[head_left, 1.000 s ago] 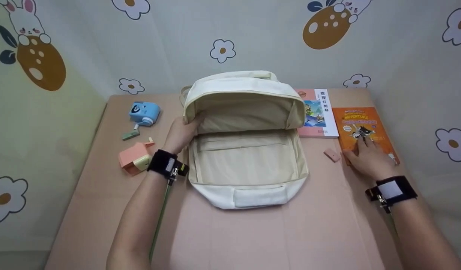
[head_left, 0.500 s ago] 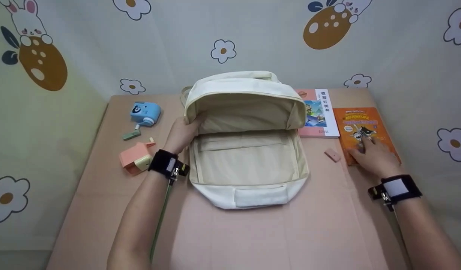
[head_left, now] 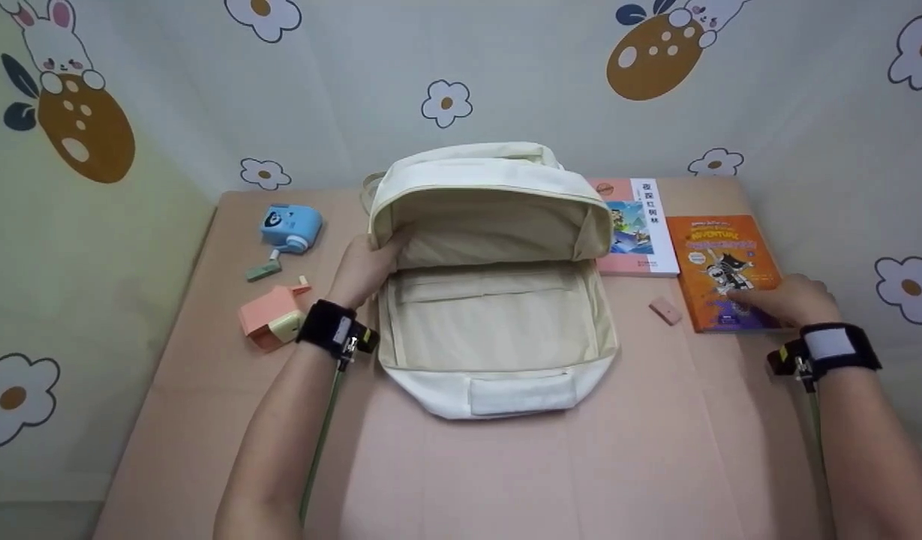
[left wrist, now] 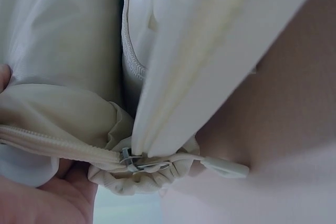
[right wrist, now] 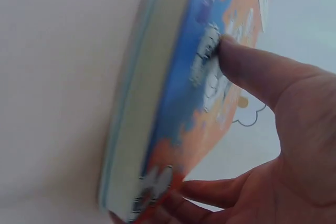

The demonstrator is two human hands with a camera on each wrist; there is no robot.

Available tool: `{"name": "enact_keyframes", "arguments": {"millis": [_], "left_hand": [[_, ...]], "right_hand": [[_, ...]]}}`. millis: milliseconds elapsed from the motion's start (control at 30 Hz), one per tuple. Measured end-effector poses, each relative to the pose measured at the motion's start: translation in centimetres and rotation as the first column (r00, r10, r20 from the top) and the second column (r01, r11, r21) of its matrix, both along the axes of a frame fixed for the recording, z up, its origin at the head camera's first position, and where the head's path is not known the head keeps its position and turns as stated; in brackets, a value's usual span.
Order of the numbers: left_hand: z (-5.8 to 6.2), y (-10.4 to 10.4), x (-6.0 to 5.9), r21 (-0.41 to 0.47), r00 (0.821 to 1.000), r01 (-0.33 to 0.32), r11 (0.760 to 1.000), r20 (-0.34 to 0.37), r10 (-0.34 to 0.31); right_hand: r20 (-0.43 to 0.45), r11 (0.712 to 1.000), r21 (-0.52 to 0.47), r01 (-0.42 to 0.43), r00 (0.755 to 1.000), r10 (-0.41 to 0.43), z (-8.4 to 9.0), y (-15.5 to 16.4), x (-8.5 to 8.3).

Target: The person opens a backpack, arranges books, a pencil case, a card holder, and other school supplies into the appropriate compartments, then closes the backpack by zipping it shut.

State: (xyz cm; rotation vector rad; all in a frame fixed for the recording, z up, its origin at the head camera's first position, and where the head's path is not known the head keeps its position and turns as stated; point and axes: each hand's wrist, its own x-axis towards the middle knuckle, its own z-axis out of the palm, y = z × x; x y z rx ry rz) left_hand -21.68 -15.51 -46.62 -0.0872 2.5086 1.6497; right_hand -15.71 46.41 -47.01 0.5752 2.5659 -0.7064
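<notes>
A cream backpack (head_left: 494,315) lies open on the pink table (head_left: 543,480), its top flap raised. My left hand (head_left: 378,247) grips the flap's left edge by the zipper; in the left wrist view the hand (left wrist: 47,198) bunches the fabric next to the zipper slider (left wrist: 131,158). To the right of the bag lies an orange book (head_left: 719,262). My right hand (head_left: 761,300) holds its near right corner. Seen from the right wrist, the thumb (right wrist: 236,61) presses on the orange book's cover (right wrist: 178,108) and the fingers (right wrist: 210,192) curl under its edge.
A pink-and-white book (head_left: 641,225) lies between the bag and the orange book, and a small pink eraser (head_left: 665,310) sits in front of it. Left of the bag are a blue sharpener (head_left: 289,227), a green piece (head_left: 262,270) and a pink house-shaped box (head_left: 269,319). Patterned cloth walls enclose the table.
My right hand slid from the orange book's near left edge to its near right corner and took hold of it. The left hand kept its hold on the flap.
</notes>
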Motion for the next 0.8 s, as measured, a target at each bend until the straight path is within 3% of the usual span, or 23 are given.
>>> {"name": "enact_keyframes", "arguments": {"millis": [433, 667, 800], "left_hand": [[-0.1, -0.2, 0.0, 0.025, 0.999, 0.016, 1.0, -0.038, -0.015], [-0.2, 0.0, -0.2, 0.023, 0.999, 0.02, 1.0, -0.048, -0.019], [-0.2, 0.0, -0.1, 0.02, 0.999, 0.012, 1.0, -0.049, -0.011]], "right_hand": [[0.141, 0.989, -0.128, 0.072, 0.988, -0.054, 0.9, 0.7, -2.2], [0.21, 0.986, -0.141, 0.09, 0.976, -0.059, 1.0, 1.4, -2.3], [0.194, 0.979, -0.161, 0.125, 0.977, -0.093, 1.1, 1.3, -2.0]]}}
